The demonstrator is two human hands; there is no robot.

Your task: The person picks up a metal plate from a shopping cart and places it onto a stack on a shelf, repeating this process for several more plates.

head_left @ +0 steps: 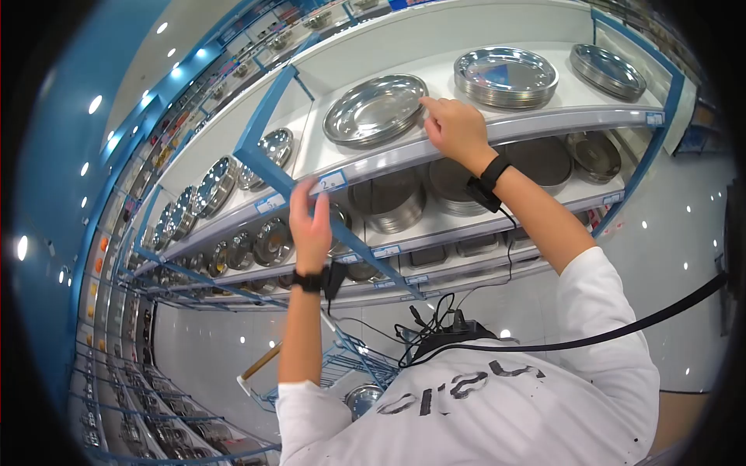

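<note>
My right hand point(457, 133) is at the right rim of a round, shiny steel plate point(377, 110) on the top shelf. Its fingers are curled in, with the fingertips on the rim; the plate seems to lie on others. Lower and to the left, my left hand point(310, 220) is beside the blue shelf post point(268, 175), just below a price tag point(332, 181). Nothing shows in it, and its slightly blurred fingers are apart. To the right of my right hand sits a stack of steel plates point(507, 75).
Another plate stack point(608, 71) stands at the shelf's right end. Lower shelves hold steel pots point(386, 202) and trays. A blue shopping cart point(353, 361) with a steel dish point(363, 400) is beside me. Cables point(435, 318) hang at my waist, and a black strap point(622, 335) crosses my front.
</note>
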